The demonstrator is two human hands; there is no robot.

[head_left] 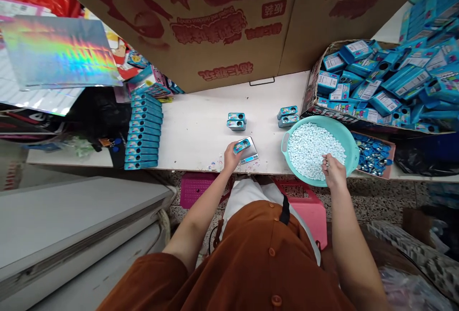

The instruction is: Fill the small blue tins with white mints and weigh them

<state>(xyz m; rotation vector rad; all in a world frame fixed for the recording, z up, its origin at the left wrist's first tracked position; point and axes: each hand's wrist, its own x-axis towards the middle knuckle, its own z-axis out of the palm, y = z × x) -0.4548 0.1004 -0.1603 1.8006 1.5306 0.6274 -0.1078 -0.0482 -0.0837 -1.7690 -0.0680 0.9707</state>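
Note:
A small blue box (242, 146) with a round dark opening is held by my left hand (231, 157), over a small silver scale (252, 150). My right hand (334, 171) is closed, its fingertips pinched together above the right part of a turquoise basin (352, 150). White candy pieces (311, 148) fill much of the basin; a few seem to show at my right fingertips. Two blue boxes (236, 123) stand behind the scale, and two more (288, 116) stand just behind the basin's left side.
Stacked blue boxes (142, 131) line the table's left part. A large cardboard carton (229, 28) rises at the back. At right are a carton of loose blue boxes (362, 81) and a tray of blue and silver pieces (373, 154). Pink stools (308, 210) stand below.

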